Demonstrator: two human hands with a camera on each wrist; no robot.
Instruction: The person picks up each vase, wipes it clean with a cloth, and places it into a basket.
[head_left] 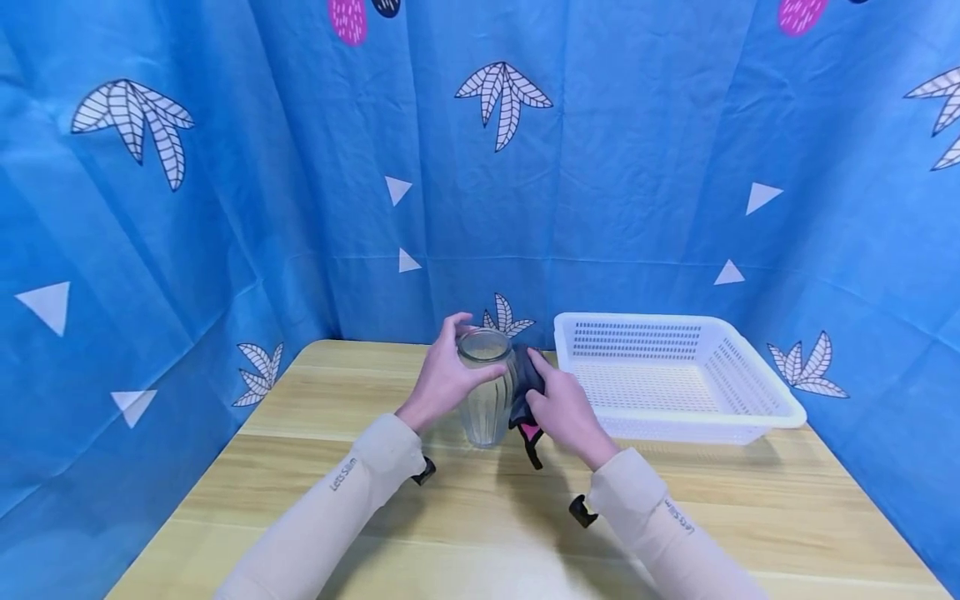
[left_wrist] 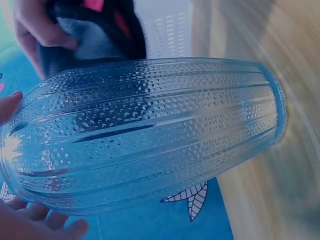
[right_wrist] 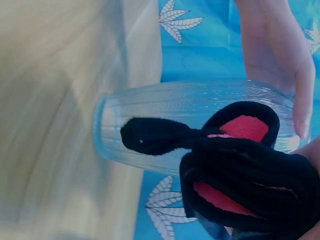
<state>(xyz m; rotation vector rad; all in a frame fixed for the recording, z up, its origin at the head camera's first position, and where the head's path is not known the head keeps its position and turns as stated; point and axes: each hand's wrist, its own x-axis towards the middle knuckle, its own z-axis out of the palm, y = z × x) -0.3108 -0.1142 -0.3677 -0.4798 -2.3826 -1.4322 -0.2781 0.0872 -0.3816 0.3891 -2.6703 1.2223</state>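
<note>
A clear ribbed glass vase stands upright on the wooden table, its surface dotted with small bumps in the left wrist view. My left hand holds it near the top, thumb across the front and fingers around the far side of the rim. At the vase's right side, my right hand grips a bunched black cloth with pinkish-red inner faces. The cloth overlaps the glass wall in the head view, and a narrow black end of it hangs down. Part of the cloth is hidden behind the right fingers.
A white perforated plastic basket sits just right of the cloth, near the table's back edge. Blue patterned curtains surround the wooden table at the back and sides. Small black pieces show under both cuffs.
</note>
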